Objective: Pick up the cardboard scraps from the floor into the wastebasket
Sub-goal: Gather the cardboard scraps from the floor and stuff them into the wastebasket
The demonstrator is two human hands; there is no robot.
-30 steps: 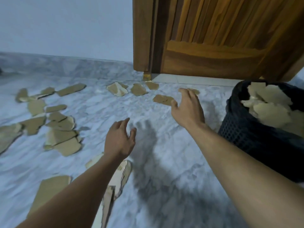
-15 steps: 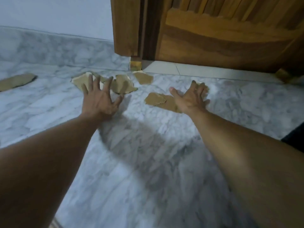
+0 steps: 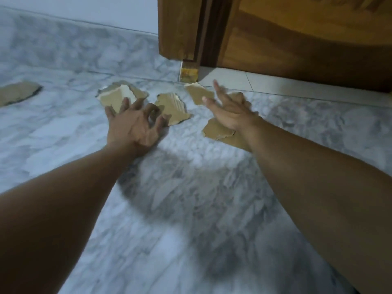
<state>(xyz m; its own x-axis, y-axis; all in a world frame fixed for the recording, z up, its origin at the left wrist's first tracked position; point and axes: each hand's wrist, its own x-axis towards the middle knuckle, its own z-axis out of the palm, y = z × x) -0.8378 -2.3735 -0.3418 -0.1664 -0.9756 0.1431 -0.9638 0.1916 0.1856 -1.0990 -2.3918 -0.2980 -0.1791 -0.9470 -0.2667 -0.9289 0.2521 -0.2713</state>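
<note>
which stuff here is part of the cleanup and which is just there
Part of the job:
- scrap under the left hand fingers
- middle scrap
- scrap by the door post
- scrap under the right hand
- far-left scrap

Just there:
- door
- door frame
- marble floor
- wall

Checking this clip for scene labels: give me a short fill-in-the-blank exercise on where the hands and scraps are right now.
1. The cardboard scraps lie on a grey-white ______ floor.
2. The left hand reaches with its fingers ______, gripping nothing.
3. The right hand hovers above a scrap, near the foot of the wooden ______.
4. The number of scraps lying alone at the far left edge is ______.

Missing words: marble; spread; door; one
</note>
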